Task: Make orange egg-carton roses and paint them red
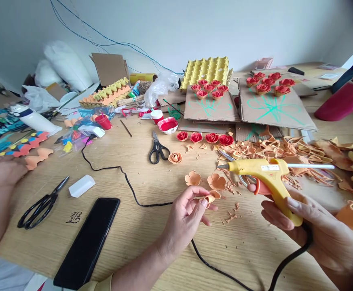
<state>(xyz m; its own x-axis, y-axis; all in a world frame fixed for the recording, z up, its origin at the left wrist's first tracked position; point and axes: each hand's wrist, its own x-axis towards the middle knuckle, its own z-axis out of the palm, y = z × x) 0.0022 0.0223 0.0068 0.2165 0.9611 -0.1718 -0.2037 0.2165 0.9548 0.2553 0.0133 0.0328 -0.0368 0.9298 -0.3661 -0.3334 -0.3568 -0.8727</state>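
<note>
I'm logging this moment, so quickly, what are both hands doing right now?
Left hand: closed on a small orange paper-like piece, pinched in the fingers.
Right hand: closed around the yellow glue gun.

from this side of the room, one marking [73,217] is partly legible: black handwriting on the wooden tabletop [106,182], beside the phone [87,242]. its end resembles "13"; the preceding character is unclear. the white label [269,167] on the yellow glue gun [255,166] bears print too small to read.
</note>
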